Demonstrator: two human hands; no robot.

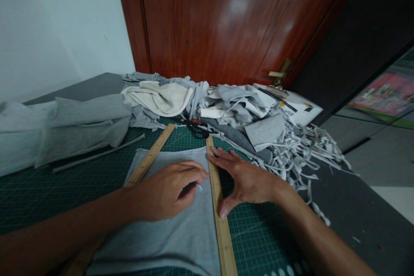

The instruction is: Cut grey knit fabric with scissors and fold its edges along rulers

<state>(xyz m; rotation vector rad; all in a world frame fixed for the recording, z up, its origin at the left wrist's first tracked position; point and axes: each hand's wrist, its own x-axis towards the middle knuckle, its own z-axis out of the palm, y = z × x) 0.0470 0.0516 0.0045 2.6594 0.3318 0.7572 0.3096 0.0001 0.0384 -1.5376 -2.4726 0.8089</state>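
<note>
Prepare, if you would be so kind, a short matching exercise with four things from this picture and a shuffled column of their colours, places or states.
Things:
1. Left hand
2. Scissors
3. Right hand
4. Mat

Descriptions:
A. Spread, touching a wooden ruler
B. Green, with grid lines
C. Curled around a light-blue object, over the grey cloth
D. Black, in front of the fabric heap

Right pairs: 1-C; 2-D; 3-A; 4-B
</note>
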